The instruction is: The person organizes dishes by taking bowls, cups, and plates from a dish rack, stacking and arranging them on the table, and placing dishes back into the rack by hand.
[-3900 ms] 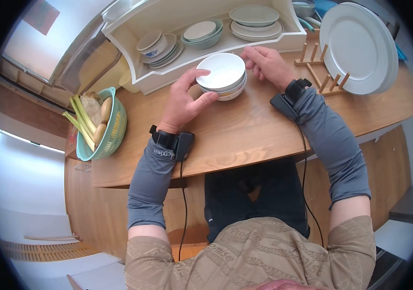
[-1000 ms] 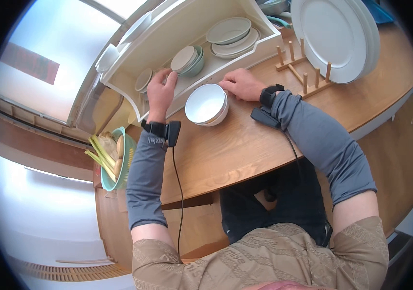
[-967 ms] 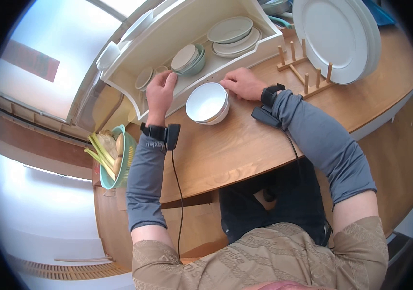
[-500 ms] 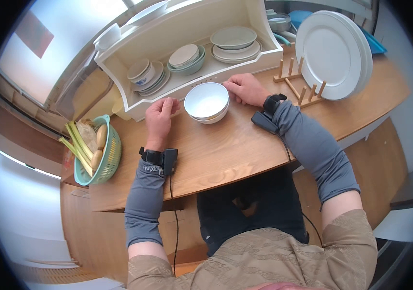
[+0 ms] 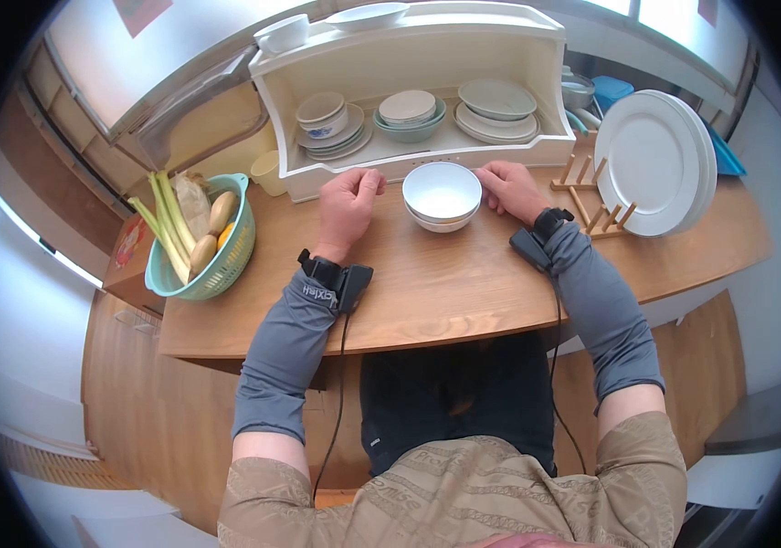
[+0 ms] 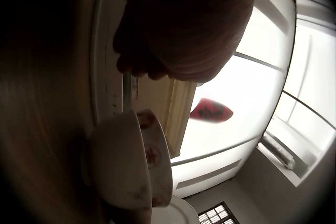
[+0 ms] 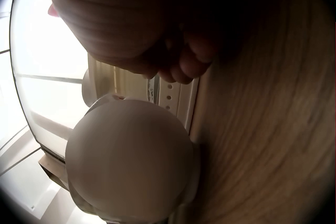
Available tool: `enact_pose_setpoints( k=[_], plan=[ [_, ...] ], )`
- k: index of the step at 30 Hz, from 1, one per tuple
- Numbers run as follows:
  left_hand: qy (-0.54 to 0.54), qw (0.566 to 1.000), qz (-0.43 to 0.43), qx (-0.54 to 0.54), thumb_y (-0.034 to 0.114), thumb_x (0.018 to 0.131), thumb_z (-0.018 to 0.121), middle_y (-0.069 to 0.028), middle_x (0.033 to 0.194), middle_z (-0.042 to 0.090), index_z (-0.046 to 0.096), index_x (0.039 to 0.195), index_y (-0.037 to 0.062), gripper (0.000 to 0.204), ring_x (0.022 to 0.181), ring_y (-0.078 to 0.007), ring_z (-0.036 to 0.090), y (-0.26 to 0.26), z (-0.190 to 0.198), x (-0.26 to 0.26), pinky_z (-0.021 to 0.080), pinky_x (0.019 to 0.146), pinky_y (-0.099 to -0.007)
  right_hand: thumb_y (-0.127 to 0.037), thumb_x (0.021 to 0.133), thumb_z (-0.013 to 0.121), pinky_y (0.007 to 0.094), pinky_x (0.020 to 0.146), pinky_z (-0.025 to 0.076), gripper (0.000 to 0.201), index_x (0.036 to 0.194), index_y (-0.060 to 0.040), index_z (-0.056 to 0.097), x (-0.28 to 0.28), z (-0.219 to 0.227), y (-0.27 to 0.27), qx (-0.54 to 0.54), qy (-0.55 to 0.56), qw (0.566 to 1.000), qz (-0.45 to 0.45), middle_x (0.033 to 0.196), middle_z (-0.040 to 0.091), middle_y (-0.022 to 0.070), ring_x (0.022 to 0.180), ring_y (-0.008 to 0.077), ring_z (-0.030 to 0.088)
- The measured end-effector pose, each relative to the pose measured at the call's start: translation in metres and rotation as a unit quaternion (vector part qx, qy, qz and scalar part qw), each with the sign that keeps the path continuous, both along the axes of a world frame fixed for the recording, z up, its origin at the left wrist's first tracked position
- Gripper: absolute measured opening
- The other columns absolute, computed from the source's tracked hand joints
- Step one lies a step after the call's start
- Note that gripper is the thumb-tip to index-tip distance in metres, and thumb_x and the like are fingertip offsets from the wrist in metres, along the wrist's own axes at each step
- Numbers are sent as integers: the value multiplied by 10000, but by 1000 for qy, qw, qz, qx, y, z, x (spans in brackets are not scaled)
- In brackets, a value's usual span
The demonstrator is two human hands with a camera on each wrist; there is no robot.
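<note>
A stack of white bowls point(image 5: 442, 194), one nested in another, stands on the wooden table in the head view. Red and floral marks show on the outside of the bowls point(image 6: 149, 156) in the left wrist view. Left of the stack, my left hand point(image 5: 347, 212) rests by the table with loosely curled fingers, holding nothing. On the other side, my right hand point(image 5: 514, 192) has its fingertips right by the bowl rim, fingers loosely curled and nothing gripped. In the right wrist view, the fingers point(image 7: 191, 64) appear above the rounded side of a bowl point(image 7: 128, 158).
Behind the bowls is a white shelf point(image 5: 427, 164) carrying stacked bowls and plates. At left, a green basket point(image 5: 242, 242) holds vegetables. Large white plates point(image 5: 646, 164) stand in a wooden peg rack point(image 5: 582, 196) at right. A yellow cup point(image 5: 269, 172) is by the shelf's left end.
Earlier my left hand held the bowl stack; it then let go and overlapped the shelf's left dishes in view. Now it is beside the bowls. The right hand stays near the rim; the view has shifted.
</note>
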State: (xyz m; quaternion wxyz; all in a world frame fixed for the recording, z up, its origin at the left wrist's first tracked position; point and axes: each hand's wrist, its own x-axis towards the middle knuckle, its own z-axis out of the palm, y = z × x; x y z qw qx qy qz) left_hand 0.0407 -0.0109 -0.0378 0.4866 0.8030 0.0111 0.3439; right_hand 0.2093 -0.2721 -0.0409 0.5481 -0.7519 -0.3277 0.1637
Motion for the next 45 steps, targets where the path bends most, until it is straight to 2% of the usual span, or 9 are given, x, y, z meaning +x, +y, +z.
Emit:
enact_pose_setpoints(
  k=[7,9,16,19,21,40,43,45],
  plan=[
    [-2,1000,0,-20,180,1022,613,-87,862,739,730,958,-54,269,793,-144,690,-8,-2,0,565,748,-285,-276,1022,601,230,486,457,277,969,-26,706,3,-5,-2,26,8,1000,4,747,645,0,573,63,559],
    [-32,999,-4,-25,173,995,627,-83,789,735,732,906,-50,261,729,-121,682,-10,-5,4,541,682,-267,-272,1020,603,229,487,456,273,969,-25,707,4,-9,-3,28,11,1000,-1,750,646,-2,577,62,559],
    [-13,1000,-19,-7,176,994,625,-81,781,735,736,907,-44,261,710,-126,677,-12,-1,2,536,672,-270,-267,1020,604,223,502,455,267,976,-27,710,6,-6,0,22,23,999,-4,754,645,-5,590,57,556],
    [22,999,-25,9,174,1024,603,-81,852,743,735,951,-51,271,782,-127,682,-11,-6,2,550,725,-272,-265,1023,601,220,506,455,263,980,-29,710,6,-5,0,19,25,1000,-1,756,645,-7,594,55,556],
    [-19,1000,-20,-14,176,992,628,-74,771,732,734,902,-40,257,705,-124,673,-11,-8,5,533,669,-269,-263,1024,599,218,507,454,261,980,-31,710,2,-8,-1,24,23,999,-1,758,645,-9,596,54,557],
    [-3,999,-12,-30,177,988,639,-69,780,734,732,895,-35,250,692,-117,664,-7,-4,4,532,668,-265,-270,1017,604,211,466,423,270,1028,-38,740,10,-6,2,38,10,999,-25,747,649,-11,568,47,546],
    [8,1000,-24,-6,169,1012,612,-68,839,738,726,943,-38,246,777,-122,682,-6,-6,2,545,720,-269,-267,1016,602,211,466,424,271,1027,-33,739,11,-9,3,33,16,999,-25,749,647,-13,567,47,545],
    [10,998,-58,3,198,997,644,-77,946,744,716,1063,-38,255,866,-134,688,-7,-2,1,551,802,-284,-265,1016,598,211,466,425,273,1026,-31,738,11,-6,1,34,17,999,-26,752,645,-14,567,47,545]
  ],
)
